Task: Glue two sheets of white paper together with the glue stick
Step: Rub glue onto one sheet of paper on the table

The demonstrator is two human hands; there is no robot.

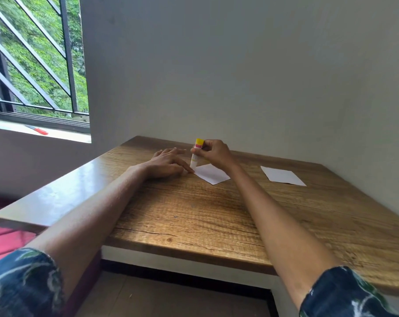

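A small white sheet of paper [213, 174] lies near the far middle of the wooden table [216, 216]. My left hand [168, 162] rests flat on the table, fingertips pressing the sheet's left corner. My right hand [214, 154] grips a glue stick [196, 154] with a yellow and pink top, held almost upright, its lower end touching the sheet near that corner. A second white sheet [282, 175] lies flat to the right, apart from both hands.
Grey walls close in behind and to the right of the table. A barred window [33, 60] is at the left, with a red object [39, 131] on its sill. The table's front edge overhangs the floor.
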